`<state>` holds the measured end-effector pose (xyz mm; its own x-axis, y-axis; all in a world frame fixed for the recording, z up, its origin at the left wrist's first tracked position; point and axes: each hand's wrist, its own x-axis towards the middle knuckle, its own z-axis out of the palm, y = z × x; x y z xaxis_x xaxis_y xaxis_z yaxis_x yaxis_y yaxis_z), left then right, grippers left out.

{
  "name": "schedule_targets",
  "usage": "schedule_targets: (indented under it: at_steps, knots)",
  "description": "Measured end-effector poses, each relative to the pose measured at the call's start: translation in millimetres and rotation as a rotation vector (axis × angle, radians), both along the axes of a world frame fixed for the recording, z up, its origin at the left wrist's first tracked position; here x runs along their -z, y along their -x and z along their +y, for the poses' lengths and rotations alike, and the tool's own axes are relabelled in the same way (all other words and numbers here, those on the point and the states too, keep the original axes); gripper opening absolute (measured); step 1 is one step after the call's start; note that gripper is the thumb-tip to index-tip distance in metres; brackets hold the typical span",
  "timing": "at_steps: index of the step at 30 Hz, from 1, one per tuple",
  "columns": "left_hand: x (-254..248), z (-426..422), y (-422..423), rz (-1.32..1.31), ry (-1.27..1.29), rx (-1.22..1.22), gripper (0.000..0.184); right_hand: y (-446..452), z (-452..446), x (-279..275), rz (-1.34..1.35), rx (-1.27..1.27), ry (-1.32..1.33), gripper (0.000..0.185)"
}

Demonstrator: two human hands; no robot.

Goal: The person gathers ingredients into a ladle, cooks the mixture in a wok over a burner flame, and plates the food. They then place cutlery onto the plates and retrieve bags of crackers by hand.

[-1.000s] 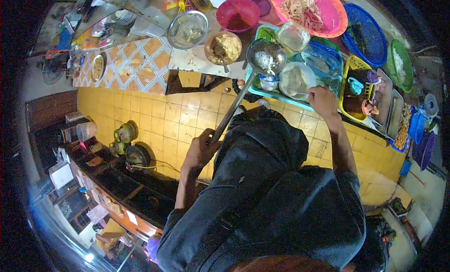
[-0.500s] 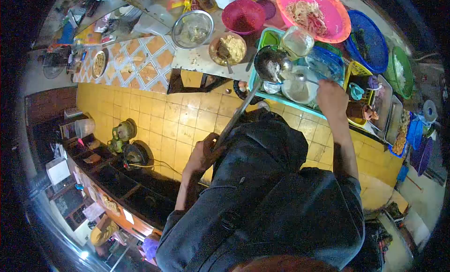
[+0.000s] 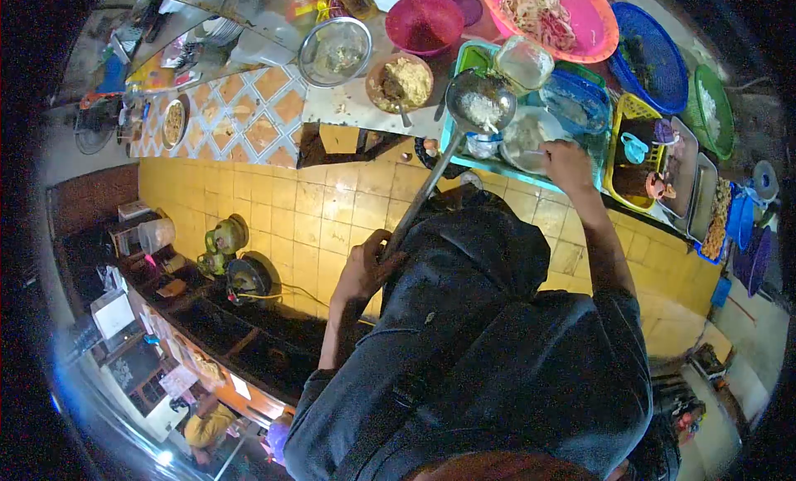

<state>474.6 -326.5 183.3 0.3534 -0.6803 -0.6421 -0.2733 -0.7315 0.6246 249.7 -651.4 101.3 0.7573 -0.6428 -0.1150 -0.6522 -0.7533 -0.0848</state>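
At far left, an oval dish of food (image 3: 174, 123) lies on the tiled counter (image 3: 245, 116). Below it on the yellow floor (image 3: 327, 191) stand a green gas cylinder (image 3: 224, 239) and, just beside it, a dark round pan (image 3: 249, 279); another person in yellow (image 3: 209, 428) is at the lower left, well apart.

Farther right, a steel bowl (image 3: 334, 53) sits near a brown bowl (image 3: 400, 82) of pale yellow mixture with a spoon in it, and a magenta bowl (image 3: 424, 24) is behind them.

The left hand (image 3: 365, 267) is closed around the lower part of the long handle of a ladle (image 3: 481, 102). The handle slants up and to the right, and the ladle's bowl, with white matter in it, is over the left part of a turquoise tray (image 3: 551, 185). In that tray are a round tub (image 3: 527, 138) of whitish contents, a clear container (image 3: 525, 63) and a blue container (image 3: 574, 101).

The right hand (image 3: 569, 167) is closed at the tub's right side, its fingers gripping a thin utensil (image 3: 543, 153) — probably a spoon, though its far end is hard to make out.

Beyond are a pink basin (image 3: 590, 21) of pale shreds, a blue colander (image 3: 651, 56), a yellow basket (image 3: 632, 170) and, farther right, a green basket (image 3: 714, 114).
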Motion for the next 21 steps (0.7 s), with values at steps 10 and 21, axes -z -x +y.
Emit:
schedule_targets:
  at_steps: [10, 21]
  knots:
    - [-10, -9, -4, 0.027, -0.033, -0.007, 0.032, -6, -1, 21, 0.135, -0.027, 0.061, 0.015]
    - [-5, -6, -3, 0.012, -0.023, 0.01, 0.03, 6, -5, -20, -0.039, 0.137, -0.177, 0.014]
